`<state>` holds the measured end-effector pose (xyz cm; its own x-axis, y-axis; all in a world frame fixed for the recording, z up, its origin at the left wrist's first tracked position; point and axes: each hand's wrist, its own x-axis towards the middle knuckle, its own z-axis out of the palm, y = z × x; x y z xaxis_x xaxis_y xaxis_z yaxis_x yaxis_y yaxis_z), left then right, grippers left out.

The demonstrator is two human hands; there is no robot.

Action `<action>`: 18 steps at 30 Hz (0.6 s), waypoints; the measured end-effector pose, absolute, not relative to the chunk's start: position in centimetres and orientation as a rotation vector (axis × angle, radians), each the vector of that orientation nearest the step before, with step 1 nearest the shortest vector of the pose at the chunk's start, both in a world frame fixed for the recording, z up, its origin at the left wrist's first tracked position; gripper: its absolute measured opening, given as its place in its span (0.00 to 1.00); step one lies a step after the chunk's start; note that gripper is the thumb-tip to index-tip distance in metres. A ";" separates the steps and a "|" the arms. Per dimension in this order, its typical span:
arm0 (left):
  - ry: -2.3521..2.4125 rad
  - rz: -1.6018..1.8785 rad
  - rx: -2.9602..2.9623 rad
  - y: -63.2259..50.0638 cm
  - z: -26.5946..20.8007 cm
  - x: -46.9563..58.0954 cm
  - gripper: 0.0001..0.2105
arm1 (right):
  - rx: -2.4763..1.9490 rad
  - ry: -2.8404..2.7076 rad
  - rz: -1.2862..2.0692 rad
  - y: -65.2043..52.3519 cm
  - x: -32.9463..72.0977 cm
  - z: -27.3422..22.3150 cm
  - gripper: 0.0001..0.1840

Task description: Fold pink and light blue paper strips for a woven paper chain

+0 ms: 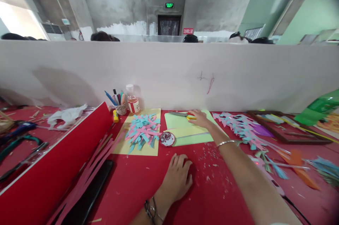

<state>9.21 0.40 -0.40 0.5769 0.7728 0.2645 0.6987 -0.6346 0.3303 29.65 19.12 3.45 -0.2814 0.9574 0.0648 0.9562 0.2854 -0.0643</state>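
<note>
My right hand (199,118) reaches forward over the green paper sheets (196,136), its fingers closed on the yellow handle of a pair of scissors (180,114). The blades point left. Nearer to me, my left hand (178,176) rests on the red tabletop with fingers loosely bent and slightly apart, holding nothing. Just beyond it lies a small round disc (167,139) with dark coiled thread or wire on it. A heap of pink and blue paper strips (144,129) covers part of a yellow sheet (149,151).
A red divider (66,154) borders the left, beside long pink strips (92,168). At the back stand a bottle (132,103) and a pen cup (121,108). On the right are fringed paper (238,126), a glue gun (267,179), a brown tray (291,129) and a green bottle (317,108).
</note>
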 end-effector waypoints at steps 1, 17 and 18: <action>1.228 0.570 2.635 0.4 -0.3 9.2 0.17 | -1.794 -2.492 0.075 18.8 29.5 3.6 0.23; 1.202 0.537 2.690 0.5 0.6 9.2 0.15 | -1.816 -2.761 0.162 16.2 28.6 4.4 0.25; 1.198 0.539 2.689 0.5 0.7 9.2 0.15 | -1.805 -2.758 0.128 16.0 28.6 4.5 0.23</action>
